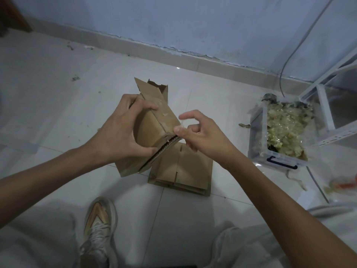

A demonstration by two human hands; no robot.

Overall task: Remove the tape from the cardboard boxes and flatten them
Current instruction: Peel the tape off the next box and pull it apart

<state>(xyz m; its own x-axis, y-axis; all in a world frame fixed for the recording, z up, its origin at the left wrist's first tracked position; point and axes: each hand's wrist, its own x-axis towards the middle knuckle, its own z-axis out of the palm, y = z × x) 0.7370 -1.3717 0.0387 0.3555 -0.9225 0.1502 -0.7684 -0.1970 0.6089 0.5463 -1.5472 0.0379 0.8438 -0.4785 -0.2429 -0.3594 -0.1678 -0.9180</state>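
A brown cardboard box (154, 124) is held above the tiled floor, its far flaps open and a taped seam running along its top. My left hand (119, 132) grips it from the left, fingers over the top and thumb under the near edge. At the box's near right corner my right hand (195, 132) has its thumb against the edge and its fingers curled, pinching a thin sliver of clear tape (181, 123) that lifts off the corner. Flattened cardboard boxes (185, 169) lie stacked on the floor just beneath.
A clear plastic bin (258, 136) full of crumpled tape stands at the right, beside a white metal shelf frame (326, 111). A grey cable (301, 43) hangs down the wall. My shoe (100, 225) is at the bottom. Loose tape scraps (342, 184) lie at the far right.
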